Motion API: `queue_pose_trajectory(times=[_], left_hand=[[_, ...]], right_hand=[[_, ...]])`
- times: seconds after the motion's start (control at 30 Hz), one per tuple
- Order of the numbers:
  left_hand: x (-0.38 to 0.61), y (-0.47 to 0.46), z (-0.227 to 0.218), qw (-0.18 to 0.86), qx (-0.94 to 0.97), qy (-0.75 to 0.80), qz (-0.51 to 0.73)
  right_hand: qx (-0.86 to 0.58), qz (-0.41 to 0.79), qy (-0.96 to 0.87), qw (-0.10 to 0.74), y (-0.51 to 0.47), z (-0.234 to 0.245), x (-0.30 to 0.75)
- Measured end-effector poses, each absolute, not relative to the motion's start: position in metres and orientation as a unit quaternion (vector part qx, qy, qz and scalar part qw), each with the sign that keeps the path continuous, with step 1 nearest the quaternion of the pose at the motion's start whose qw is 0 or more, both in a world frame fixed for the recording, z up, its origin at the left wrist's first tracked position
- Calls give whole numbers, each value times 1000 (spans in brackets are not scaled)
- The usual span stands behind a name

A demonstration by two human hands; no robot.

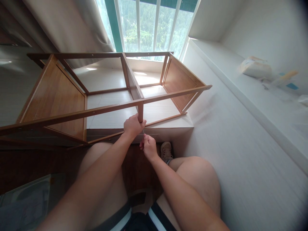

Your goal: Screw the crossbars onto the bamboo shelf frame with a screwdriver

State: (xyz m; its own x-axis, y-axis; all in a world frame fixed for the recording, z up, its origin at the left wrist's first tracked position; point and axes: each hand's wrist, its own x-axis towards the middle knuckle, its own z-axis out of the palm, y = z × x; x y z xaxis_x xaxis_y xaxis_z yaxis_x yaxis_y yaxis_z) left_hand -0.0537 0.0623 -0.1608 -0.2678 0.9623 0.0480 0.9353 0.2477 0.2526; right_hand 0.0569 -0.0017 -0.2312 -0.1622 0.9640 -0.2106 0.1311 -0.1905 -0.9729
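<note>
Under a bright white-barred window (155,25) at top centre, clasping with the left grip (133,126) the short post (140,110) of an open brown wooden frame (133,78) mid-picture, and pinching in the right grip (149,147), just below, a thin, near-upright rod (143,131) pointing toward the post's foot.

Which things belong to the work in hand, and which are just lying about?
In hand:
wooden frame, its middle upright held by the left hand
thin piece in the right hand, too small to identify

Lying about:
pale packet on the ledge
orange and blue items beside it, blurred
flat item, lower left, unclear
</note>
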Motion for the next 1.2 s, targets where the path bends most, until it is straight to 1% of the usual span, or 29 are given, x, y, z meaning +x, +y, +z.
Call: queue_pose_trajectory(times=[0.1,0.2,0.33,0.43,0.57,0.7,0.93,1.2], left_hand=[[-53,62,-160,59,601,789,114],[-53,63,-160,58,603,787,116],[-54,63,-162,55,605,785,119],[-54,63,-163,52,607,784,121],[-54,63,-164,51,606,785,122],[-54,64,-164,52,604,786,121],[-54,64,-165,49,602,788,121],[-55,64,-165,49,602,788,120]], right_hand=[[-496,653,-425,384,-3,-230,50],[-455,716,-349,398,-5,-224,49],[-407,768,-283,405,-5,-216,52],[-393,779,-257,416,-6,-215,51],[-406,757,-251,445,-9,-217,48],[-442,715,-287,460,-10,-223,47],[-498,625,-396,452,-5,-232,49],[-538,525,-504,424,-6,-233,53]])
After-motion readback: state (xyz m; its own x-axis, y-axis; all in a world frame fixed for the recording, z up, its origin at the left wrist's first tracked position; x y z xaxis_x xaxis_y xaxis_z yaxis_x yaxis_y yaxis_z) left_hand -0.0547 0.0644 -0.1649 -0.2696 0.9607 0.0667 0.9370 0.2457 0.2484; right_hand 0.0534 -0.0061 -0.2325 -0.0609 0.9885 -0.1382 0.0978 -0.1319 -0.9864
